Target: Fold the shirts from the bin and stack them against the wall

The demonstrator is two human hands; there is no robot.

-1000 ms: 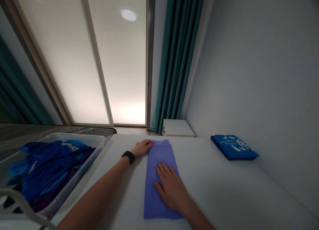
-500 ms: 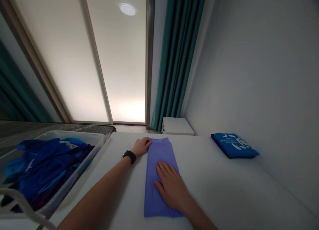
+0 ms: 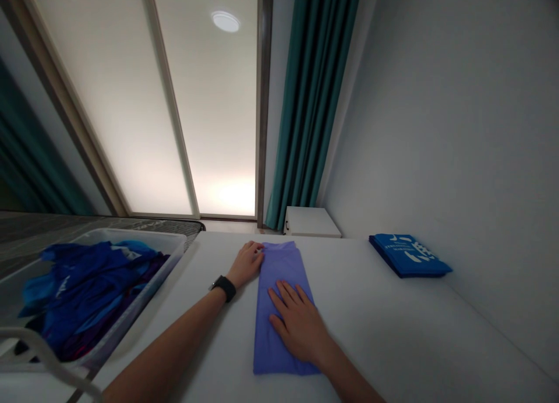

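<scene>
A purple cloth (image 3: 274, 345), folded into a long narrow strip, lies flat on the white table (image 3: 371, 345) in front of me. My right hand (image 3: 299, 321) rests palm down on its middle and right side, fingers spread. At the strip's far left corner, my left hand (image 3: 248, 262) touches the edge with bent fingertips; whether they pinch the fabric is too small to tell. A black watch is on the left wrist.
At the left, a white basket (image 3: 168, 267) holds crumpled blue and dark purple clothes (image 3: 94, 292). A folded blue cloth with white print (image 3: 408, 256) lies by the wall at the right. Beyond the table's far edge stands a white cabinet (image 3: 311, 221).
My left hand has shifted slightly, its fingers now more extended along the cloth's edge. The right hand's fingers are spread a little wider. The view has moved slightly.
</scene>
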